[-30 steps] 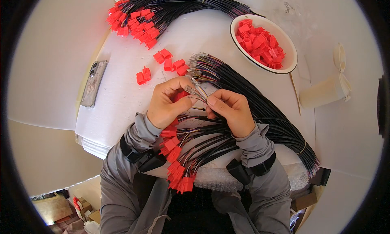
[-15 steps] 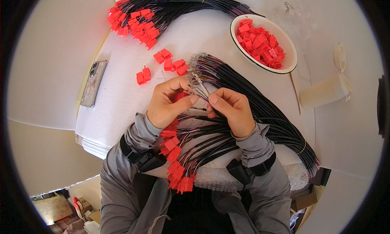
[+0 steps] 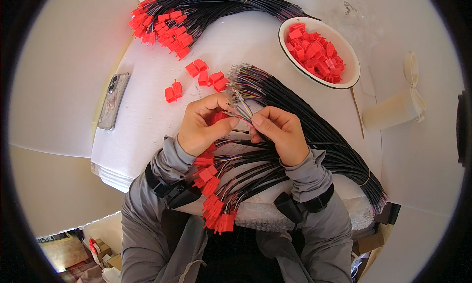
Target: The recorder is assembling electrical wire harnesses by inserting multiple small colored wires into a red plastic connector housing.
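Over the middle of the table, my right hand (image 3: 285,135) pinches a fan of thin coloured wires (image 3: 242,107) with metal terminals on their ends. Facing it, my left hand (image 3: 199,125) is closed around a red plastic connector housing (image 3: 216,117), partly hidden by the fingers. Its thumb and forefinger tips are at the wire ends; whether a wire is inside the housing is hidden. Below my hands lie black cables with red connectors (image 3: 212,207) on their ends. Just beyond my hands, a thick bundle of black cables (image 3: 305,116) shows bare terminals.
An oval white bowl (image 3: 350,61) of red connectors stands at the back right. Several loose connectors (image 3: 197,66) lie left of centre. Another finished-looking cable bundle (image 3: 221,2) is at the back. A phone (image 3: 114,101) lies left; a thin stick (image 3: 357,113) and lidded container (image 3: 393,109) right.
The wire ends have shifted slightly between my fingertips. Both hands stay in the same place.
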Demonstrator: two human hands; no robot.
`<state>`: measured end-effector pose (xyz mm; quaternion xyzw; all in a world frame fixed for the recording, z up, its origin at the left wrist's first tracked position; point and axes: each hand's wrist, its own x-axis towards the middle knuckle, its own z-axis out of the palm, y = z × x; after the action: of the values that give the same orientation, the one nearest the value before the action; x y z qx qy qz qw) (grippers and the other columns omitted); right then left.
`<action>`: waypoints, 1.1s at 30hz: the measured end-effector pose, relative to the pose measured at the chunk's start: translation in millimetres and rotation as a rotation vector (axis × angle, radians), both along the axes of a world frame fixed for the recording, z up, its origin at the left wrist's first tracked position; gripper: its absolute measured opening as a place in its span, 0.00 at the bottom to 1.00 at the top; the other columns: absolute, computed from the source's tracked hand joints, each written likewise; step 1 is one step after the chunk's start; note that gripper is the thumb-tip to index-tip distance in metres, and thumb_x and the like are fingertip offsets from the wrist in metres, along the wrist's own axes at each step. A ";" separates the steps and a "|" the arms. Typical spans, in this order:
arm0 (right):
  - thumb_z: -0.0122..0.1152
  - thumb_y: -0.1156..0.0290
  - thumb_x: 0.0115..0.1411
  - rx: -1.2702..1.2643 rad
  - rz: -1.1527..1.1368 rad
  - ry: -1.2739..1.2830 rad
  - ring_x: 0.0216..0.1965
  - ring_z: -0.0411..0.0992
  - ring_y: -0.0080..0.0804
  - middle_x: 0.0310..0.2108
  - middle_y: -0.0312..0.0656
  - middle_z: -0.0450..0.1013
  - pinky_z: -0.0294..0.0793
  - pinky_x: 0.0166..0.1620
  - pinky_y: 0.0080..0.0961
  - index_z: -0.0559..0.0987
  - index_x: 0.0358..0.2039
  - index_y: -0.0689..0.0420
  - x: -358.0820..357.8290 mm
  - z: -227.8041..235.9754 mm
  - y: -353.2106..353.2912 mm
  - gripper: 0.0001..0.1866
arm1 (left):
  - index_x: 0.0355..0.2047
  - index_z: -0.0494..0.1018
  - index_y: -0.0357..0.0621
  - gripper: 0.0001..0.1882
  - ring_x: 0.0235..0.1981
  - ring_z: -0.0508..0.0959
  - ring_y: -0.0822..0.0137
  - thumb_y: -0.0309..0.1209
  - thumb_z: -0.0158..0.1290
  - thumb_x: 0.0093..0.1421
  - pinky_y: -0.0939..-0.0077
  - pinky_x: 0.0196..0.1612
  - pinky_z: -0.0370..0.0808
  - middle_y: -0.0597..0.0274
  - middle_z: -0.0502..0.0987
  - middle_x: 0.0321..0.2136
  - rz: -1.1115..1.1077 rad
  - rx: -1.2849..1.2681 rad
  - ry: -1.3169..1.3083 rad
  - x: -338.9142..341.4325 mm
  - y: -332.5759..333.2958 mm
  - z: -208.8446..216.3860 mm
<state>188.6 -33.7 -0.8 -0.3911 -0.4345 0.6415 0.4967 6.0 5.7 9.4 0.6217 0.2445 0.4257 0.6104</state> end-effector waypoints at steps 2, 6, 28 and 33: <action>0.54 0.66 0.58 -0.002 -0.001 0.003 0.24 0.66 0.17 0.22 0.34 0.70 0.66 0.29 0.14 0.74 0.29 0.63 0.0 0.2 -0.1 0.11 | 0.30 0.67 0.35 0.07 0.35 0.68 0.77 0.15 0.50 0.50 0.81 0.41 0.65 0.65 0.71 0.32 0.011 -0.006 0.007 -0.1 0.3 -0.9; 0.54 0.66 0.58 -0.006 -0.003 -0.004 0.24 0.66 0.17 0.22 0.34 0.70 0.66 0.29 0.14 0.74 0.29 0.63 0.0 0.8 -0.4 0.11 | 0.29 0.67 0.35 0.07 0.35 0.68 0.77 0.15 0.50 0.50 0.81 0.41 0.66 0.66 0.71 0.31 0.008 0.035 0.026 -1.0 0.3 -0.9; 0.56 0.69 0.57 0.026 -0.017 -0.072 0.22 0.65 0.15 0.20 0.32 0.69 0.64 0.27 0.12 0.74 0.28 0.63 -4.9 0.7 -2.2 0.09 | 0.27 0.69 0.35 0.07 0.32 0.70 0.78 0.15 0.48 0.47 0.84 0.38 0.67 0.65 0.72 0.27 0.105 -0.105 0.116 0.2 -1.3 0.6; 0.56 0.69 0.57 0.057 -0.076 -0.076 0.22 0.65 0.15 0.20 0.32 0.69 0.64 0.27 0.12 0.74 0.28 0.63 -6.5 -0.5 -2.9 0.09 | 0.27 0.70 0.35 0.05 0.30 0.69 0.77 0.17 0.50 0.48 0.83 0.36 0.66 0.65 0.72 0.26 0.094 0.015 0.167 0.5 0.3 0.3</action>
<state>182.1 -36.6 -1.3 -0.4173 -0.4559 0.5941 0.5148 6.5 6.0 9.7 0.6475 0.3201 0.4023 0.5625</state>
